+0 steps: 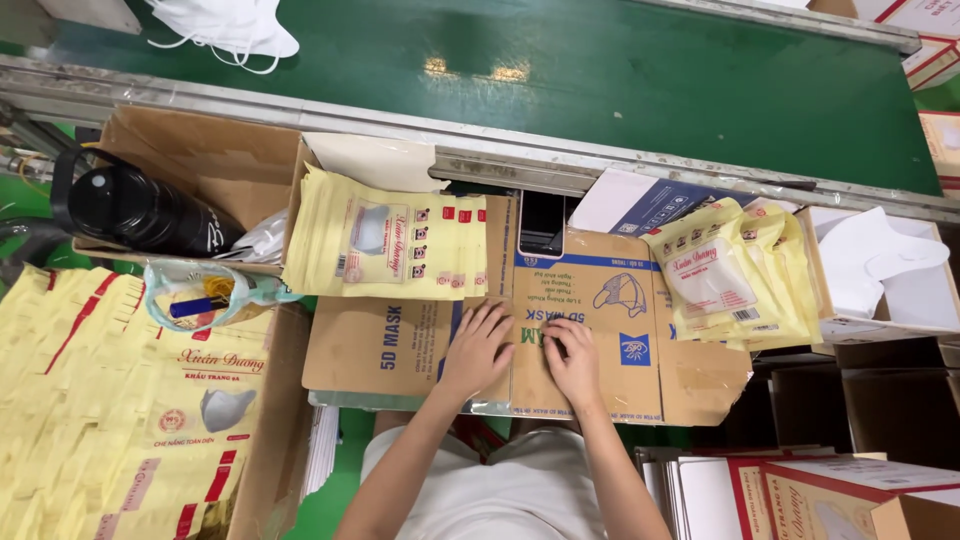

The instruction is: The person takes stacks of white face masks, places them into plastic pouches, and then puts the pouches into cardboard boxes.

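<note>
Pouch stack lies left of phone, on cardboard.

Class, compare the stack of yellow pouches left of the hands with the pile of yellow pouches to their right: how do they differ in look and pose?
The left pouch stack lies flat and neatly fanned; the right pouch pile looks puffed and crumpled, lying loosely askew. The left stack sits partly in an open carton; the right pile rests on the flattened cardboard. Both are yellow with red markings and a mask picture.
</note>
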